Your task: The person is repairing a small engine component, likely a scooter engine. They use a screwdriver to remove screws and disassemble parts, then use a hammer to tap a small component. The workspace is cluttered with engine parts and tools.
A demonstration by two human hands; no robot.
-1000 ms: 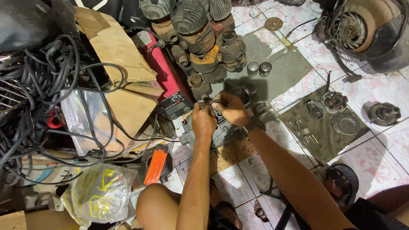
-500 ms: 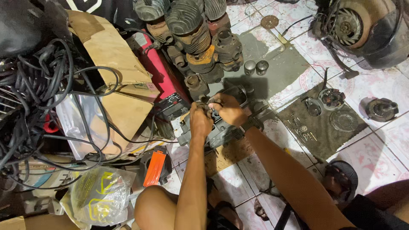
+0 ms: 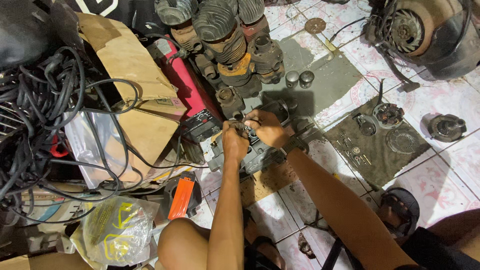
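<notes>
Near the floor's middle, the left hand (image 3: 235, 142) and right hand (image 3: 267, 129) met over the grey engine casing (image 3: 260, 152), fingers pinched on a small part atop it. Beyond, finned cylinders (image 3: 225, 35) stood toward the floor's far edge.

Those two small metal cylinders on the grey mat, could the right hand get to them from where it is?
Probably yes. The right hand rests on the engine casing, and only bare mat shows between it and the two cylinders.

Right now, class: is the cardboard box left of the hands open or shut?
Open. The cardboard box has flaps spread outward, and black cables drape across it.
</notes>
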